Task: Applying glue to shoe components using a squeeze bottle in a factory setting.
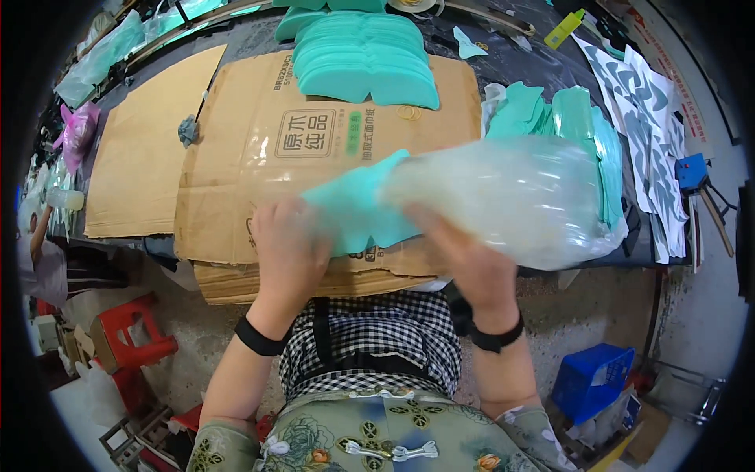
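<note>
A thin teal shaped piece (358,200) lies over the cardboard in front of me, its outline smeared by motion. My left hand (289,240) is closed at its left edge, thumb toward the piece. From the right, my right hand (470,267) reaches in with its fingers at the near left edge of a clear plastic sheet or bag (511,197). That plastic billows to the right and overlaps the teal piece's right end. Blur hides the right fingertips. Beyond them, a fanned stack of teal shaped pieces (362,59) rests on the cardboard.
Flattened cardboard (236,149) covers the dark table, with rubber bands (408,112) on it. More teal pieces (523,110) lie at right, near patterned white sheets (633,118). A yellow-green bottle (563,30) lies far right. Below are a red stool (138,334) and blue basket (591,381).
</note>
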Tool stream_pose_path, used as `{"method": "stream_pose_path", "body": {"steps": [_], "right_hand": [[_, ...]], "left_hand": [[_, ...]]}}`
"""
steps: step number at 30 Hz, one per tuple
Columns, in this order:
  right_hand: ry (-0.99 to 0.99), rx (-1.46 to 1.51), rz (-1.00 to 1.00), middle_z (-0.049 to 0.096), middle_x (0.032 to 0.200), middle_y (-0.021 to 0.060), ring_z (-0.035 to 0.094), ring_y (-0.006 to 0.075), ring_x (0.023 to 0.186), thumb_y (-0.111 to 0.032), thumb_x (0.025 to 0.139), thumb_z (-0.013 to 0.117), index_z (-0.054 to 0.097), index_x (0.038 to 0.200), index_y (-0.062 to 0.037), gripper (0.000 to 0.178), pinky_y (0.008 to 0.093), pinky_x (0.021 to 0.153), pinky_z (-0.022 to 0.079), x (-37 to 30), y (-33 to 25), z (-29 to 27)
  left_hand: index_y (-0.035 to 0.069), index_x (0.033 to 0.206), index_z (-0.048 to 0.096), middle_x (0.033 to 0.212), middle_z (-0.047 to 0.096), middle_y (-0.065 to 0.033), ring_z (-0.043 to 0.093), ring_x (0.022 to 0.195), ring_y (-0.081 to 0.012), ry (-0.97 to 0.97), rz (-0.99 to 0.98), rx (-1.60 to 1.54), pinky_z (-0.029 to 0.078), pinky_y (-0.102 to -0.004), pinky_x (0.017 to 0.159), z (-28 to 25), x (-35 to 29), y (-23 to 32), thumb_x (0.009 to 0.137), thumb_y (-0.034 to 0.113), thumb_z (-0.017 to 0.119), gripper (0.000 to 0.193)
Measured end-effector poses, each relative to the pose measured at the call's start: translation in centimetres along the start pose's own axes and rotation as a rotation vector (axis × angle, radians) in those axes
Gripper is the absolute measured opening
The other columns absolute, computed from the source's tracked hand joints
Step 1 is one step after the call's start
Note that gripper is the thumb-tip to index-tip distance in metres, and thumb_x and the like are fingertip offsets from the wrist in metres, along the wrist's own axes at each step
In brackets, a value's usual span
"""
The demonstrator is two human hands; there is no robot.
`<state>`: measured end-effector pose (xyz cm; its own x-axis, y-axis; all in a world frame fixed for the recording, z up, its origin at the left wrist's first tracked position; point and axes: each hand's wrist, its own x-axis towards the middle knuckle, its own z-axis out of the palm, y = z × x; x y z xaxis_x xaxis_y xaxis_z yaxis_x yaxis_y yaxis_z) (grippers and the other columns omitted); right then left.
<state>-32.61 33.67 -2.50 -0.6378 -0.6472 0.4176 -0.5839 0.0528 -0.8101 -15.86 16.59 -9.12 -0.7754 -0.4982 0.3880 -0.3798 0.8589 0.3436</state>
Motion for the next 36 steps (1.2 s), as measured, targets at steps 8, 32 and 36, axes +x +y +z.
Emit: {"method": "stream_pose_path", "body": {"steps": [8,32,36], "right_hand": [[0.072,0.060,0.284,0.078,0.110,0.0104,0.075,0.0240,0.099,-0.015,0.082,0.089,0.073,0.115,-0.0008,0.039,0.0388,0.091,0.058,0.6,2.2,0.7],[0.083,-0.282,0.124,0.075,0.114,0.0101,0.070,0.0272,0.109,-0.010,0.089,0.084,0.070,0.125,-0.0020,0.039,0.0432,0.101,0.054,-3.9,0.9,1.9],[-0.117,-0.289,-0.343,0.075,0.115,0.0142,0.071,0.0330,0.108,-0.013,0.085,0.082,0.069,0.126,-0.0038,0.043,0.0430,0.097,0.055,-4.3,-1.5,7.8]], "left_hand": [[0.010,0.109,0.072,0.107,0.067,-0.0063,0.057,0.108,-0.0313,0.032,0.075,-0.048,0.041,-0.0485,0.102,-1.1,-2.7,-1.6,0.087,0.007,0.075,0.023],[0.005,0.110,0.071,0.117,0.066,-0.0103,0.058,0.115,-0.0301,0.170,-0.343,-0.198,0.045,-0.0396,0.101,-5.5,-7.4,-9.0,0.091,0.007,0.071,0.019],[0.005,0.109,0.071,0.117,0.066,-0.0107,0.057,0.116,-0.0302,0.171,-0.376,-0.198,0.045,-0.0399,0.102,-5.9,-7.8,-9.2,0.090,0.007,0.071,0.019]]}}
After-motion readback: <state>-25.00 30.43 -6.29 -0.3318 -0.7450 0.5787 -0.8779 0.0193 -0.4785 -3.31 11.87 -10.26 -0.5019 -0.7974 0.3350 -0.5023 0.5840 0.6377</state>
